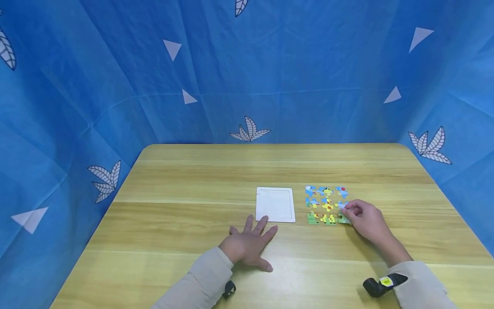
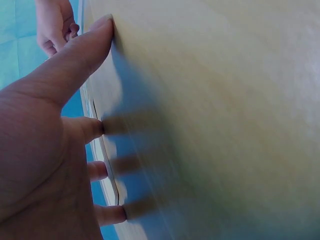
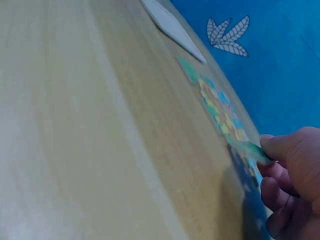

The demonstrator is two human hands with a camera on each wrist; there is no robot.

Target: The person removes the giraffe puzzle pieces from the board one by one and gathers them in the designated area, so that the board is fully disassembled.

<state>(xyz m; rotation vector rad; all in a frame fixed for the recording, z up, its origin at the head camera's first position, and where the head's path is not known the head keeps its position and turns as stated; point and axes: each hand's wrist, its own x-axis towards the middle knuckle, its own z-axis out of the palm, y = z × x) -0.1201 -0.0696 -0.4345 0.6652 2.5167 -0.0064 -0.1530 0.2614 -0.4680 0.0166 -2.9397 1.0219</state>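
My right hand (image 1: 366,219) pinches a green-cornered puzzle piece (image 3: 252,151) between thumb and fingers; in the right wrist view the piece is tilted, its near edge raised. Beside it, several other colourful puzzle pieces (image 1: 328,219) lie in loose rows, with small gaps between them. A white square puzzle tray (image 1: 275,206) lies flat to the left of the pieces. My left hand (image 1: 251,245) is spread with straight fingers, its fingertips on the table at the tray's near edge. Whether a fingertip touches the tray I cannot tell.
The wooden table (image 1: 185,184) has rounded far corners. A blue curtain (image 1: 308,64) with leaf and triangle prints surrounds its back and sides. A black strap device (image 1: 380,285) sits at the right wrist, and a dark one (image 1: 229,289) by the left sleeve.
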